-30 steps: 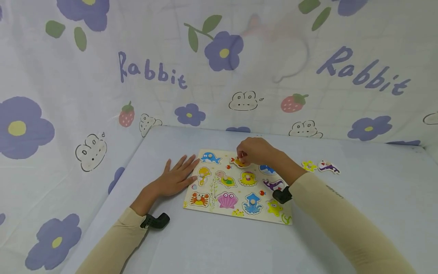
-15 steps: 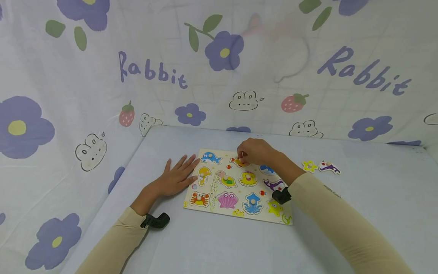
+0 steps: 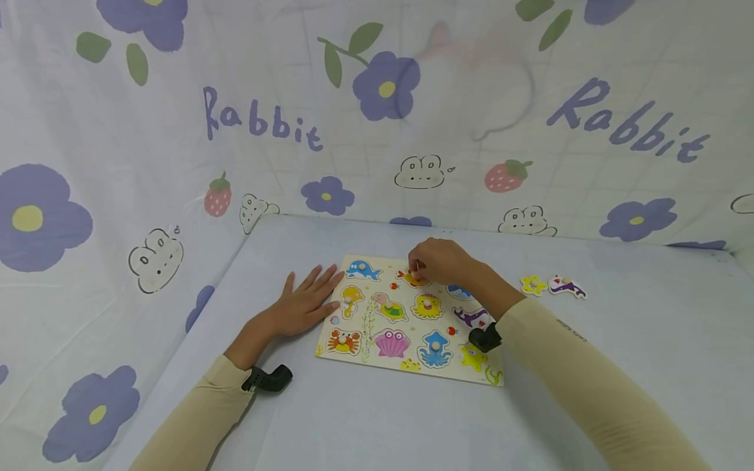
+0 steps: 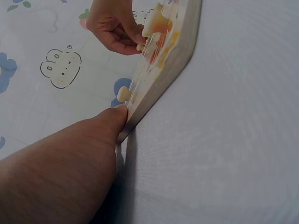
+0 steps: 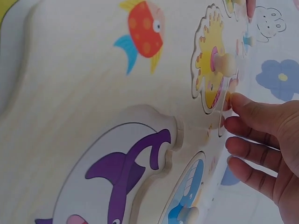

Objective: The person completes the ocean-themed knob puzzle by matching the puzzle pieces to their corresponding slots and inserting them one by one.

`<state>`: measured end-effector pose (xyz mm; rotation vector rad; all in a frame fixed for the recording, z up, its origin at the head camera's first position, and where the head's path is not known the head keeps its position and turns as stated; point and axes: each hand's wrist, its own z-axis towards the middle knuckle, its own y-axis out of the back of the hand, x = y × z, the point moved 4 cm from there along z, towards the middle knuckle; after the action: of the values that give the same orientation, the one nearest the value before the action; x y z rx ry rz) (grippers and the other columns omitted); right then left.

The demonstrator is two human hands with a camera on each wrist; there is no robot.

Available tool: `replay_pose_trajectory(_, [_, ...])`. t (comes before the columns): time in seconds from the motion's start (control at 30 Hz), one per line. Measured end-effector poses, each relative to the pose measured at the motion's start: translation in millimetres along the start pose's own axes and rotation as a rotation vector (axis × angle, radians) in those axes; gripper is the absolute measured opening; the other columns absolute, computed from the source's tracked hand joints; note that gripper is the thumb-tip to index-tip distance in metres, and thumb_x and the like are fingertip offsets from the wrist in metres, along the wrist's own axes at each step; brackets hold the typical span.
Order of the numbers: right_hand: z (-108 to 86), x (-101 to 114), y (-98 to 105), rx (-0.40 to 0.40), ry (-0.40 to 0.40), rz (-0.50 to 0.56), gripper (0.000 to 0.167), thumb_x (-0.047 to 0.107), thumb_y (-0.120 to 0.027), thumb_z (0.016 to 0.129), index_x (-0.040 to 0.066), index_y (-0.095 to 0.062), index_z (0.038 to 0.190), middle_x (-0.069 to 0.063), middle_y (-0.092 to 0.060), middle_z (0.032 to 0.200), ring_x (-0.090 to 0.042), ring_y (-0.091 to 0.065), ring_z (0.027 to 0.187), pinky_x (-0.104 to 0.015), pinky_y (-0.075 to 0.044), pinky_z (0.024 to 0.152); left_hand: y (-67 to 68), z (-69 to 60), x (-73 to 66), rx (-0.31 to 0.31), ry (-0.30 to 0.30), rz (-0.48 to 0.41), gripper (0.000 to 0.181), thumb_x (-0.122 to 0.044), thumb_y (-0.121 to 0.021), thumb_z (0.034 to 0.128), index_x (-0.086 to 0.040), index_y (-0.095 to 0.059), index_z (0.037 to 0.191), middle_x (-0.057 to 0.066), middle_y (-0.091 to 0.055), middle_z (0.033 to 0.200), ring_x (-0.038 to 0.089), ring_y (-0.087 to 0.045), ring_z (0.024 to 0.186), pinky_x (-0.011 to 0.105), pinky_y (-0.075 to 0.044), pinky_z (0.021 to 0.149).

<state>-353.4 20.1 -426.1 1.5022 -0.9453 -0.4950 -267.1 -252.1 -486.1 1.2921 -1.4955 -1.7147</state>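
Observation:
A wooden peg puzzle board [image 3: 412, 327] with sea animals lies on the table. My right hand [image 3: 442, 260] pinches the knob of a red and yellow fish piece [image 3: 406, 277] at the board's upper middle; the fingers hide much of it. In the right wrist view this hand [image 5: 268, 144] is beyond the yellow octopus piece [image 5: 212, 60]. My left hand [image 3: 303, 304] rests with spread fingers along the board's left edge, fingertips touching it near the blue whale piece [image 3: 362, 269] and the seahorse piece [image 3: 351, 301].
Right of the board lie a loose yellow starfish piece [image 3: 533, 285] and a loose purple whale piece [image 3: 567, 286]. The whale recess [image 5: 112, 172] bears a printed purple whale. Behind the table [image 3: 365, 418] hangs a patterned curtain [image 3: 459, 131].

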Motion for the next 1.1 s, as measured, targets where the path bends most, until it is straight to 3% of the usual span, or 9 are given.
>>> replay_pose_trajectory(0.5, [-1.5, -2, -2, -0.012, -0.023, 0.012, 0.011, 0.023, -0.072, 0.096, 0.017, -0.077, 0.104, 0.002, -0.065, 0.082, -0.019, -0.058, 0.081, -0.032, -0.052, 0.074, -3.0, 2.2, 3.7, 0.008, 0.002, 0.017, 0.07, -0.051, -0.038, 0.108, -0.022, -0.011, 0.165, 0.003, -0.005, 0.171, 0.032, 0.001, 0.157, 0.071, 0.007, 0.115])
replay_pose_trajectory(0.7, [-6.7, -3, 2, -0.015, -0.06, -0.02, 0.024, 0.032, -0.072, 0.096, 0.015, -0.077, 0.113, 0.003, -0.065, 0.083, -0.019, -0.058, 0.08, -0.034, -0.051, 0.074, -0.2, 1.3, 1.5, 0.007, -0.004, 0.0, 0.069, -0.048, -0.04, 0.1084, -0.019, -0.013, 0.165, 0.005, -0.007, 0.171, 0.034, -0.001, 0.156, 0.072, 0.006, 0.114])
replay_pose_trajectory(0.87, [-21.8, -5, 15, -0.098, -0.045, -0.025, 0.033, 0.033, -0.079, 0.091, 0.012, -0.076, 0.117, 0.001, -0.067, 0.085, -0.019, -0.058, 0.08, -0.034, -0.052, 0.073, 1.7, 0.0, -0.5, 0.007, -0.002, -0.009, 0.069, -0.048, -0.041, 0.1084, -0.019, -0.013, 0.165, 0.005, -0.007, 0.171, 0.034, -0.001, 0.156, 0.072, 0.007, 0.114])
replay_pose_trajectory(1.1, [-59.3, -16, 39, -0.203, -0.015, 0.003, 0.027, 0.025, -0.079, 0.091, 0.011, -0.077, 0.114, 0.0, -0.072, 0.087, -0.017, -0.061, 0.076, -0.033, -0.054, 0.067, 1.2, -0.5, -0.4, 0.014, 0.0, -0.01, 0.069, -0.049, -0.039, 0.1085, -0.02, -0.013, 0.165, 0.005, -0.006, 0.171, 0.034, -0.001, 0.156, 0.072, 0.007, 0.114])
